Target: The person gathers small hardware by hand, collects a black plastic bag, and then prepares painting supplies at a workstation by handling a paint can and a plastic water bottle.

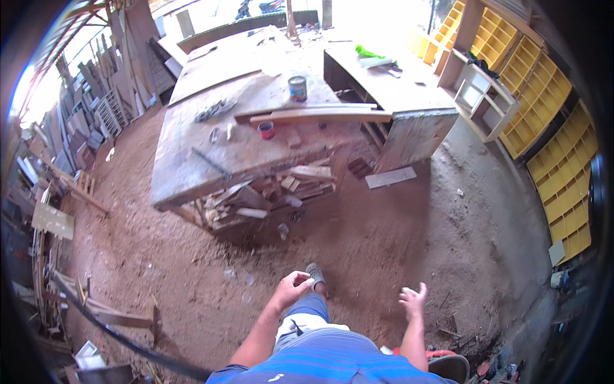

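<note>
My left hand (291, 290) hangs in front of my body above the dirt floor, near my shoe (314, 273). Its fingers are loosely bent with a gap to the thumb, and I see nothing in it. Out to the right, my right hand (414, 301) has its fingers apart and holds nothing. Neither hand touches anything. Ahead stands a worn wooden workbench (185, 144). On it are a paint can (297, 88), a small red cup (266, 130), a crumpled rag (215, 111) and long wooden boards (320, 116).
Wood offcuts (249, 200) fill the space under the bench. A cabinet-like box (416, 137) adjoins it, with a pale board (391, 177) on the floor. Yellow compartment shelves (563, 179) line the right; planks (83, 115) lean at left. A dark hose (128, 342) crosses lower left.
</note>
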`<move>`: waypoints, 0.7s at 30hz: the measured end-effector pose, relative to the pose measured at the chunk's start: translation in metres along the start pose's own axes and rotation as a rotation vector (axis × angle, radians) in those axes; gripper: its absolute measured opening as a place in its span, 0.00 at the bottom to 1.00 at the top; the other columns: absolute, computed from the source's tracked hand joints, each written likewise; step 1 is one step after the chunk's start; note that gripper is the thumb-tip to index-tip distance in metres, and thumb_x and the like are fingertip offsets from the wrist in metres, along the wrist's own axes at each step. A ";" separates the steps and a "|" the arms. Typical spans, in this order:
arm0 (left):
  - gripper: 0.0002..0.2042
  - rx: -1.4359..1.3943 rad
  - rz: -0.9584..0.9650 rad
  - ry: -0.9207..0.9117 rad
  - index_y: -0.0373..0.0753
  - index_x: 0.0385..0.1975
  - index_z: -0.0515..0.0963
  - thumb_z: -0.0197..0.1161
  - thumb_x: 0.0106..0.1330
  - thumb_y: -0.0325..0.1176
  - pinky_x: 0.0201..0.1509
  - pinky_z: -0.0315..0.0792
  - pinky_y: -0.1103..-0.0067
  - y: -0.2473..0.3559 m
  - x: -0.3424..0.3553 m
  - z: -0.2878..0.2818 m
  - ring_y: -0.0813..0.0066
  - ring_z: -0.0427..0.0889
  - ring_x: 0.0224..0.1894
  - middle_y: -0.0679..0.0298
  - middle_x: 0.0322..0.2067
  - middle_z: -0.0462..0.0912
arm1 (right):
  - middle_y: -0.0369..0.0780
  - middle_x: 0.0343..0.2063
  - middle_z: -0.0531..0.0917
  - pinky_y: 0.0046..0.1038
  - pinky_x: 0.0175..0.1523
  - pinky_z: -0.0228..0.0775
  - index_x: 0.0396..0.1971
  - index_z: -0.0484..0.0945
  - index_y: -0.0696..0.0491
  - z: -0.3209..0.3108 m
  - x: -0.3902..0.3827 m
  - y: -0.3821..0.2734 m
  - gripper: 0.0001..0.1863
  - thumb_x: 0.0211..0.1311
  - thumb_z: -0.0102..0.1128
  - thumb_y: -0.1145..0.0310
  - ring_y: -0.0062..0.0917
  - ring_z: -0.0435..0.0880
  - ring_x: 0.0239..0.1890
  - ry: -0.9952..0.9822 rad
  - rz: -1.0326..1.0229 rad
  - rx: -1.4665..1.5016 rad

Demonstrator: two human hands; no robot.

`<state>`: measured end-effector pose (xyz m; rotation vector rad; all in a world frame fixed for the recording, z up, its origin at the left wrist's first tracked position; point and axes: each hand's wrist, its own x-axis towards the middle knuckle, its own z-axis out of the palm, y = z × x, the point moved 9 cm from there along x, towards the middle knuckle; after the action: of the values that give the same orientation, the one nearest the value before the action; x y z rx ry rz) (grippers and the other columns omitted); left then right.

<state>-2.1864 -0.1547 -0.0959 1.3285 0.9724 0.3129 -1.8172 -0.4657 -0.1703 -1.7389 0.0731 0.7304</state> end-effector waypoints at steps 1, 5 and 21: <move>0.17 0.003 0.025 -0.024 0.34 0.48 0.79 0.69 0.66 0.39 0.52 0.77 0.75 0.006 0.034 0.004 0.74 0.83 0.45 0.59 0.42 0.86 | 0.43 0.44 0.81 0.26 0.33 0.78 0.76 0.38 0.44 0.038 0.011 -0.010 0.51 0.62 0.64 0.74 0.24 0.82 0.35 -0.132 -0.037 -0.061; 0.23 0.123 0.048 0.016 0.34 0.51 0.79 0.68 0.65 0.47 0.54 0.77 0.73 0.049 0.125 0.000 0.69 0.84 0.48 0.56 0.44 0.86 | 0.44 0.42 0.82 0.27 0.36 0.80 0.72 0.53 0.55 0.148 0.037 -0.082 0.42 0.61 0.67 0.74 0.25 0.84 0.38 -0.338 -0.060 -0.357; 0.21 0.059 -0.125 0.579 0.34 0.48 0.80 0.69 0.64 0.44 0.49 0.79 0.73 0.119 0.245 -0.129 0.70 0.86 0.42 0.56 0.39 0.87 | 0.47 0.55 0.74 0.38 0.60 0.71 0.61 0.66 0.55 0.614 0.253 -0.457 0.38 0.52 0.78 0.63 0.37 0.75 0.59 -0.646 -0.849 -0.367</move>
<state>-2.0994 0.1330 -0.0809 1.2453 1.5511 0.5951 -1.6892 0.3066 0.0220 -1.5683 -1.2270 0.6350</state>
